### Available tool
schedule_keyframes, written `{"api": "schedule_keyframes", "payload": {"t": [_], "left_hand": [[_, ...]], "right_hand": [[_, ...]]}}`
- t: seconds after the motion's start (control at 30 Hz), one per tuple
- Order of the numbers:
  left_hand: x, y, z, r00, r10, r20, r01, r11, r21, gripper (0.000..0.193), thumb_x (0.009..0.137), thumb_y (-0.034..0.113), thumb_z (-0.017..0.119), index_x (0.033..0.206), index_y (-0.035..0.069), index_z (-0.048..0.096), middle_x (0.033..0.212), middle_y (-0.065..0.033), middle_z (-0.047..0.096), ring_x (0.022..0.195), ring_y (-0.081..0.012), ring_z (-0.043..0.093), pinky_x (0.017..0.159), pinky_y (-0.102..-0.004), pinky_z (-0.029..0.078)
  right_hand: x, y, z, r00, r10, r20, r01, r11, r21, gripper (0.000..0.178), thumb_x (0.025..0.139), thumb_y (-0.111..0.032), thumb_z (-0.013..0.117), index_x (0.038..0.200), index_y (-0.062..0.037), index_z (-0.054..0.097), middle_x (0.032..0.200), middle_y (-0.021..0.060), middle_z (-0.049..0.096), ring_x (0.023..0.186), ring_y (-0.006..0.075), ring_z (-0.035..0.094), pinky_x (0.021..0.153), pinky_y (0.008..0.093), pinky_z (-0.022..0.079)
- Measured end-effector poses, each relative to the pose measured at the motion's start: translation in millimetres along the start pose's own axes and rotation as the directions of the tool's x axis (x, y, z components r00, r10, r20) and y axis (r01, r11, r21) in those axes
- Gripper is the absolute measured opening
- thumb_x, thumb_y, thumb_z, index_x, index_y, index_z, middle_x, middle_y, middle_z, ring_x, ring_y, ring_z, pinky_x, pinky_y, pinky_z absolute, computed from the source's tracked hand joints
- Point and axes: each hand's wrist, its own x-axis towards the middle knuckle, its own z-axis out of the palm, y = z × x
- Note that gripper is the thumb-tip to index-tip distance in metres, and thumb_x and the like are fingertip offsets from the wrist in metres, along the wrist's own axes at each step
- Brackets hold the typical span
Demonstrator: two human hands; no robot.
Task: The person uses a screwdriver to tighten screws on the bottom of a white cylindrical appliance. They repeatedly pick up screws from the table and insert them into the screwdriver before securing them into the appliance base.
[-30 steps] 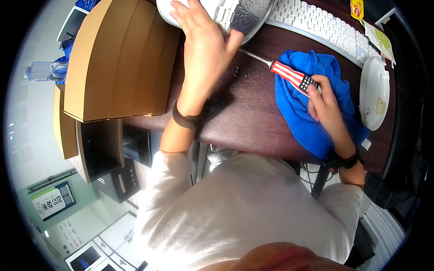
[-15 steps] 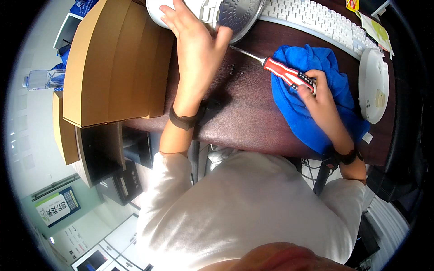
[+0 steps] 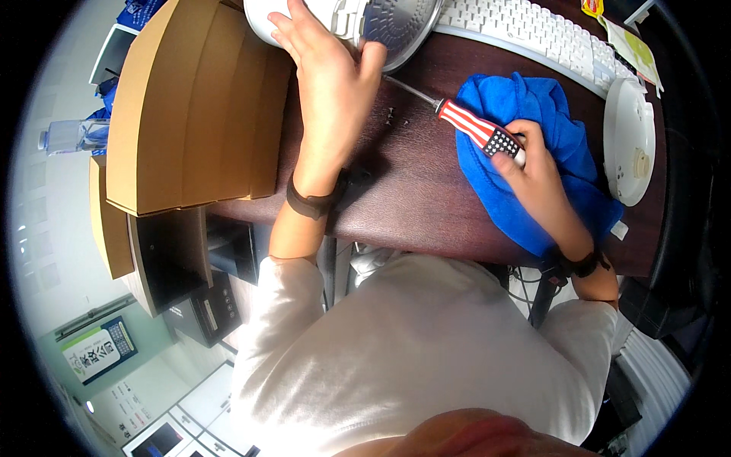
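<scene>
At the top of the head view, my left hand (image 3: 333,80) grips a white round appliance (image 3: 265,17) whose dotted metal disc (image 3: 396,30) shows on its right side. The appliance's upper part is cut off by the picture edge. My right hand (image 3: 535,167) is closed around the end of a screwdriver (image 3: 472,124), its handle patterned in red and white stripes and white stars. The shaft points up-left to the appliance beside my left thumb; I cannot tell what the tip touches. A crumpled blue cloth (image 3: 487,206) lies beneath my right hand.
A few small screws (image 3: 390,118) lie on the dark brown table (image 3: 411,190). The white keyboard (image 3: 525,38) sits at the back, and a white round cover (image 3: 628,145) stands at the right. A large cardboard box (image 3: 190,107) occupies the left side.
The screwdriver handle has turned in my right hand, so its stripes and stars face differently, and it has shifted slightly left. My left hand and the appliance have barely moved.
</scene>
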Motion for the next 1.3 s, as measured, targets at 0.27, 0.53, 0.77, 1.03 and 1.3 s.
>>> {"api": "schedule_keyframes", "payload": {"t": [0.27, 0.53, 0.77, 1.03, 1.3], "left_hand": [[1, -2, -2, 1.0, -0.001, 0.006, 0.001, 1.0, -0.004, 0.081, 0.078, 0.014, 0.059, 0.136, -0.012, 0.01, 0.132, -0.0505, 0.012, 0.132, -0.0535, 0.009, 0.109, -0.04, 0.02], [4, -4, 2, 0.999, 0.032, -0.018, -0.032, 0.999, -0.023, 0.081, 0.077, 0.015, 0.062, 0.135, -0.013, 0.013, 0.131, -0.0502, 0.016, 0.132, -0.0533, 0.012, 0.107, -0.0403, 0.023], [26, -8, -6, 0.997, 0.079, -0.027, -0.077, 0.995, 0.067, 0.078, 0.076, 0.02, 0.065, 0.133, -0.011, 0.023, 0.125, -0.0435, 0.034, 0.118, -0.0503, 0.04, 0.095, -0.0421, 0.04], [61, 2, -27, 0.981, -0.073, 0.181, 0.08, 0.996, -0.033, 0.076, 0.073, 0.021, 0.066, 0.131, -0.011, 0.03, 0.116, -0.0347, 0.047, 0.102, -0.0434, 0.053, 0.089, -0.043, 0.042], [77, -20, -26, 0.982, 0.074, 0.173, -0.079, 0.996, 0.027, 0.069, 0.073, 0.019, 0.068, 0.126, -0.011, 0.037, 0.102, -0.0313, 0.055, 0.082, -0.0392, 0.062, 0.074, -0.0384, 0.05]], "right_hand": [[7, 2, -13, 0.937, 0.182, 0.298, -0.181, 0.983, -0.031, 0.03, 0.088, -0.024, 0.06, 0.103, -0.0013, 0.048, 0.08, 0.0145, 0.061, 0.07, 0.0224, 0.062, 0.059, 0.0335, 0.047], [2, 7, 5, 0.998, -0.061, -0.016, 0.062, 0.998, 0.018, 0.034, 0.081, -0.017, 0.069, 0.104, -0.002, 0.048, 0.08, 0.0127, 0.062, 0.072, 0.021, 0.063, 0.062, 0.0314, 0.049], [9, 1, 1, 0.994, -0.106, -0.02, 0.107, 0.993, 0.059, 0.037, 0.078, -0.017, 0.073, 0.102, -0.001, 0.049, 0.083, 0.0138, 0.064, 0.075, 0.0186, 0.065, 0.064, 0.0301, 0.051], [15, -16, 2, 0.989, -0.142, -0.031, 0.144, 0.988, 0.058, 0.035, 0.08, -0.017, 0.072, 0.101, 0.0001, 0.05, 0.082, 0.0137, 0.065, 0.072, 0.0166, 0.065, 0.063, 0.0284, 0.05], [19, -26, 6, 0.984, -0.175, -0.041, 0.178, 0.98, 0.087, 0.031, 0.082, -0.017, 0.07, 0.099, 0.0004, 0.05, 0.08, 0.012, 0.065, 0.071, 0.0145, 0.064, 0.061, 0.0269, 0.049]]}}
